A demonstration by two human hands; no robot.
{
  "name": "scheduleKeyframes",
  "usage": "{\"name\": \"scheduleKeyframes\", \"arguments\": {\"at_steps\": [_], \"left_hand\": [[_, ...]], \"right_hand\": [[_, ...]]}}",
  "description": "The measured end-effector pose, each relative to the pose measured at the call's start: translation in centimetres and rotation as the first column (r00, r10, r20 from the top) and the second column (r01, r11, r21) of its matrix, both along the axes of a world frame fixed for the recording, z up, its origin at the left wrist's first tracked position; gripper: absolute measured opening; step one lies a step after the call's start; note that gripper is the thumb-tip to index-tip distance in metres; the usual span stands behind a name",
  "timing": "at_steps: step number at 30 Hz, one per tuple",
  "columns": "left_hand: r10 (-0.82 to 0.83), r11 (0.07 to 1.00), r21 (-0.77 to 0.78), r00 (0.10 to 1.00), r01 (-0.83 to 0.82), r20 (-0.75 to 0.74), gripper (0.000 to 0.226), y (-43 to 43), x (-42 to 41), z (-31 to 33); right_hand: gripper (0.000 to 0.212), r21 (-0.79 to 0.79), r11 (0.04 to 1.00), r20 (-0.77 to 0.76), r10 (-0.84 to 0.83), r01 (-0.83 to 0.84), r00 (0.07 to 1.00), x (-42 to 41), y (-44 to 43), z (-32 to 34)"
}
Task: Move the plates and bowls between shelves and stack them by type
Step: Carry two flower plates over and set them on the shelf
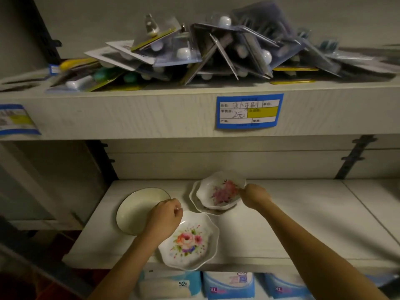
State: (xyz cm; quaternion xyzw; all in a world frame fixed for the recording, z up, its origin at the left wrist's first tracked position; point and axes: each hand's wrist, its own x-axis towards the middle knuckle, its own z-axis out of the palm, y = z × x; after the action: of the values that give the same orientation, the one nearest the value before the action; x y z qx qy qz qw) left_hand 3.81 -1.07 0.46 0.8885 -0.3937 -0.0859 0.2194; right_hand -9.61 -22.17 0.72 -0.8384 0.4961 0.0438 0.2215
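Toothbrush packs (pixel 216 50) crowd the shelf above the hands (pixel 164 215).

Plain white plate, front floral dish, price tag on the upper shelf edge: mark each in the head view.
plain white plate (pixel 135 210), head view, bare centre of its well.
front floral dish (pixel 190 241), head view, on the printed flowers.
price tag (pixel 250 111), head view, middle of the blue-bordered label.

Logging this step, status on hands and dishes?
Right hand pinching top floral dish of rear stack. Left hand gripping front floral dish. Plain bowl left. Nothing blocking.
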Motion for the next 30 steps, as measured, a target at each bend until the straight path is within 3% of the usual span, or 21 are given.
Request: {"name": "scheduleKeyframes", "arguments": {"at_steps": [8,13,17,21,30], "left_hand": [[0.040,0.991,0.127,0.997,-0.032,-0.059,0.034,-6.2,1.7,-2.1],[0.132,0.949,0.311,0.960,-0.051,-0.247,0.055,-8.8,3.0,-3.7],[0.142,0.961,0.269,0.948,-0.063,-0.285,0.035,-10.1,3.7,-4.8],[0.177,0.971,0.206,0.942,-0.120,-0.286,0.035,-11.0,4.0,-4.7],[-0.061,0.998,0.005,0.974,0.064,-0.220,0.019,-12.2,2.5,-0.3]], "right_hand": [[0.042,0.025,0.992,0.216,-0.129,0.126,0.968,-9.0,-0.2,1.8],[0.037,0.115,0.963,0.328,-0.267,0.242,0.906,-13.2,1.4,2.4],[0.040,0.136,0.946,0.312,-0.322,0.294,0.894,-15.0,2.2,2.1],[0.042,0.158,0.930,0.315,-0.366,0.332,0.875,-16.4,2.8,1.6],[0.034,0.179,0.893,0.372,-0.450,0.413,0.812,-21.0,3.9,1.7]]}}
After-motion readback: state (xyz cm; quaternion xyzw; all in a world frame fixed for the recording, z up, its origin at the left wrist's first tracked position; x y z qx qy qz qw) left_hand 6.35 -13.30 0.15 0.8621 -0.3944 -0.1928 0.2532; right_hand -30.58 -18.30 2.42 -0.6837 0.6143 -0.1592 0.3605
